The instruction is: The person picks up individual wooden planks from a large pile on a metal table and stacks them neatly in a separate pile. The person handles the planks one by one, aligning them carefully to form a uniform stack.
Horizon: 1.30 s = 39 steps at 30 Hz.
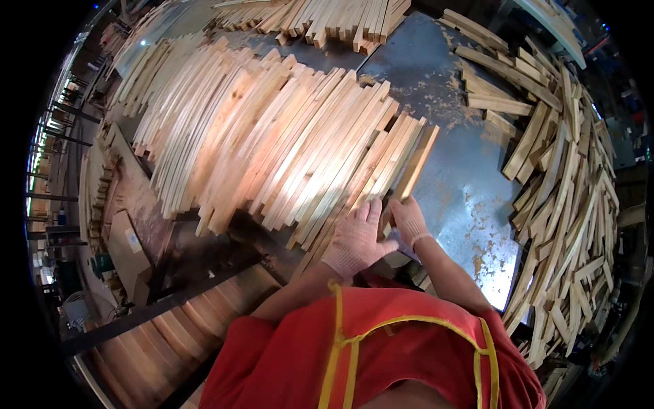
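My left hand (355, 240), in a pale knit glove, lies flat with its fingers stretched over the near ends of a row of light wooden strips (320, 146). Its thumb points out toward my other hand. Just right of it, my right hand (409, 221), gloved too, is closed round the near end of a single wooden strip (418, 162). This strip slants away from me, slightly apart from the row's right edge. The undersides of the right hand's fingers are partly hidden.
A dark metal table (449, 194) with sawdust carries the strips. Along the right lies a big heap of loose offcuts (569, 204). Another stack of strips (340, 24) sits at the far side. At lower left, wide boards (170, 341) lie beside a dark rail (163, 307).
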Each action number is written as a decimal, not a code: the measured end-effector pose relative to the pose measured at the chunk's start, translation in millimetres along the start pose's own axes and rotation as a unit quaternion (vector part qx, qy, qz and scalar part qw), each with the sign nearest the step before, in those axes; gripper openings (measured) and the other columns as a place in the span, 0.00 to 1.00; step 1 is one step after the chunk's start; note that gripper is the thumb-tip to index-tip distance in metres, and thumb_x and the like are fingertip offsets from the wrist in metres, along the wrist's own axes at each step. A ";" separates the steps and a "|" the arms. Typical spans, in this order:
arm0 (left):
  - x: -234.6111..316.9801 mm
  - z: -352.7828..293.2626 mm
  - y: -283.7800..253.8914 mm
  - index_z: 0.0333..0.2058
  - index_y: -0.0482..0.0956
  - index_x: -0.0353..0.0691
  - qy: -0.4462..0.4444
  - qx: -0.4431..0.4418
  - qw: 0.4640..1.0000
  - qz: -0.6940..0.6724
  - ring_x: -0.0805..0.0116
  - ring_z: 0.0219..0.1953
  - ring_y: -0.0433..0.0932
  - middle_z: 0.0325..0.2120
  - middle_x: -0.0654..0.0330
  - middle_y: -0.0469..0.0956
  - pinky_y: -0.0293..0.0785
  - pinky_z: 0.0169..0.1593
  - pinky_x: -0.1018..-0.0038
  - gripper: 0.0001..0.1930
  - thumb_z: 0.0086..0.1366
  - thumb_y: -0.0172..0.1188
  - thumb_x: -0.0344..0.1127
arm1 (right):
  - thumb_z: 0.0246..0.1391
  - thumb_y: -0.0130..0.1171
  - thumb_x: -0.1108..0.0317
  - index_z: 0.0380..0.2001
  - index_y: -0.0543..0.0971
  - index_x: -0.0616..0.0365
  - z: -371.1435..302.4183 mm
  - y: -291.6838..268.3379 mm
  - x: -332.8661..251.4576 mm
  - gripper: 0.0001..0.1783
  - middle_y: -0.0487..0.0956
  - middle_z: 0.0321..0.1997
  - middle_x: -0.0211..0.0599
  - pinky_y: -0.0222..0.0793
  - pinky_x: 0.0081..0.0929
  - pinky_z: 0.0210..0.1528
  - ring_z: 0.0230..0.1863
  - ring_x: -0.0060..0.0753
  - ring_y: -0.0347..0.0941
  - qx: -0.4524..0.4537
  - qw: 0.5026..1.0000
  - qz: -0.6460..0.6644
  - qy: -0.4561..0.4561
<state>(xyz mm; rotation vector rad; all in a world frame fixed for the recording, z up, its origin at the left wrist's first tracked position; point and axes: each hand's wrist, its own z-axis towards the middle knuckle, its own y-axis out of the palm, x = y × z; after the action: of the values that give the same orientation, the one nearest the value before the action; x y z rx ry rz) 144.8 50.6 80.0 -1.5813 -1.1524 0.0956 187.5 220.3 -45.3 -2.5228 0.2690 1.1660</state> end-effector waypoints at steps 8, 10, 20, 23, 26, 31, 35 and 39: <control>-76.4 35.3 -58.1 0.64 0.66 0.34 -0.101 0.094 0.962 -0.238 0.48 0.38 0.83 0.40 0.43 0.81 0.81 0.44 0.56 0.31 0.64 0.63 0.33 | 0.65 0.64 0.68 0.78 0.57 0.62 -68.1 -36.6 -53.5 0.43 0.73 0.69 0.52 0.69 0.36 0.68 0.66 0.39 0.72 -0.058 0.968 0.153 -0.190; -125.7 40.7 -112.0 0.46 0.81 0.32 -0.178 0.128 0.934 -0.282 0.62 0.34 0.79 0.41 0.50 0.79 0.82 0.37 0.63 0.12 0.64 0.63 0.29 | 0.66 0.63 0.68 0.78 0.57 0.63 -69.4 -56.4 -41.7 0.42 0.72 0.71 0.49 0.65 0.37 0.71 0.70 0.39 0.69 -0.014 0.982 0.132 -0.135; -394.5 11.8 -186.0 0.76 0.57 0.44 -0.275 0.277 0.857 0.336 0.41 0.71 0.65 0.73 0.45 0.62 0.63 0.72 0.50 0.43 0.66 0.63 0.46 | 0.63 0.65 0.59 0.74 0.63 0.66 -104.8 -86.8 63.6 0.42 0.77 0.66 0.57 0.69 0.34 0.69 0.67 0.45 0.75 0.014 0.999 0.030 0.023; -275.3 45.6 -155.2 0.75 0.60 0.43 -0.184 0.329 0.861 0.342 0.40 0.72 0.63 0.73 0.46 0.62 0.60 0.74 0.49 0.41 0.66 0.64 0.46 | 0.63 0.64 0.58 0.74 0.64 0.66 -116.8 -101.4 78.5 0.41 0.79 0.65 0.56 0.70 0.33 0.68 0.65 0.44 0.76 0.043 0.994 0.093 0.022; -160.7 61.5 -48.3 0.72 0.65 0.37 0.103 0.355 0.861 0.350 0.42 0.72 0.62 0.71 0.46 0.64 0.57 0.75 0.47 0.41 0.64 0.66 0.47 | 0.63 0.63 0.57 0.72 0.66 0.68 -124.4 -134.0 88.0 0.40 0.81 0.62 0.55 0.71 0.33 0.66 0.61 0.43 0.78 0.100 0.988 0.114 -0.005; -27.4 56.4 61.1 0.70 0.65 0.34 0.104 0.132 0.941 0.292 0.45 0.74 0.59 0.71 0.46 0.64 0.51 0.77 0.50 0.45 0.61 0.68 0.53 | 0.55 0.71 0.52 0.72 0.71 0.55 -132.6 -268.0 148.3 0.43 0.81 0.65 0.48 0.72 0.36 0.65 0.60 0.47 0.80 0.415 0.909 -0.041 -0.022; -20.9 58.9 85.8 0.70 0.66 0.35 0.032 0.142 0.936 0.320 0.47 0.74 0.60 0.70 0.47 0.65 0.52 0.77 0.52 0.44 0.62 0.68 0.54 | 0.61 0.67 0.59 0.63 0.75 0.59 -183.5 -412.0 207.0 0.30 0.80 0.58 0.54 0.72 0.42 0.62 0.59 0.51 0.78 0.571 0.791 -0.215 0.040; -7.0 84.6 71.0 0.69 0.68 0.37 -0.029 0.132 0.949 0.286 0.49 0.72 0.61 0.69 0.50 0.67 0.54 0.75 0.52 0.38 0.61 0.63 0.46 | 0.62 0.61 0.41 0.58 0.75 0.57 -216.9 -466.6 249.7 0.34 0.83 0.52 0.59 0.76 0.53 0.51 0.54 0.65 0.80 0.478 0.797 -0.293 0.225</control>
<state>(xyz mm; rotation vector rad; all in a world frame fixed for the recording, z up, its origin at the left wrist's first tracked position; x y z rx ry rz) 133.7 112.5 -11.0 -1.6299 -0.6574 0.6559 645.3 559.9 2.1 -1.6875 0.1133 0.0698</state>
